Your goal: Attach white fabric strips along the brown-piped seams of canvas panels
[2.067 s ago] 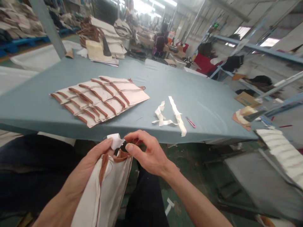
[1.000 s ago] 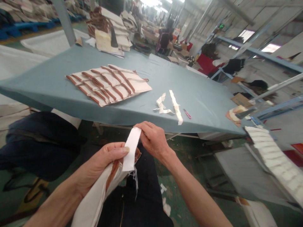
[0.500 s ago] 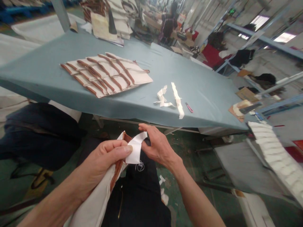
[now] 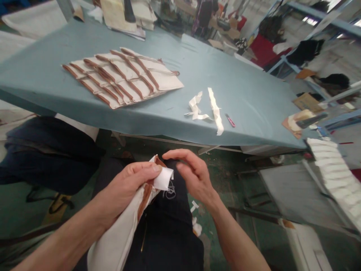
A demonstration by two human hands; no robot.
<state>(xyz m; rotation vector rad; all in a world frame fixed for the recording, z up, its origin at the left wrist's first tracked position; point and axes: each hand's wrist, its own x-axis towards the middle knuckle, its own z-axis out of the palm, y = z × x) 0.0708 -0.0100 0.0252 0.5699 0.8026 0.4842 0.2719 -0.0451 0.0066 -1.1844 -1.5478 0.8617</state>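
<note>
A cream fabric piece with brown edging (image 4: 118,237) lies across my lap, its upper end gripped in my left hand (image 4: 126,184). Under that thumb a small white strip (image 4: 163,179) is pinched against the fabric, its free end bent over. Loose white threads (image 4: 170,191) dangle below the strip. My right hand (image 4: 196,175) hovers just right of the strip, thumb and index finger apart, with nothing visible between them. The hidden side of the fabric cannot be made out.
On the blue-green table (image 4: 113,126) lie overlapping cream pieces with brown edging (image 4: 166,81), crumpled white strips (image 4: 216,113) and a small pink-handled tool (image 4: 230,120). A dark garment (image 4: 47,150) is at left. White padded material (image 4: 335,177) hangs at right.
My right hand has come away from the strip, and the strip's free end now folds over instead of reaching toward those fingers. My left hand keeps its pinch. The view has tilted slightly downward.
</note>
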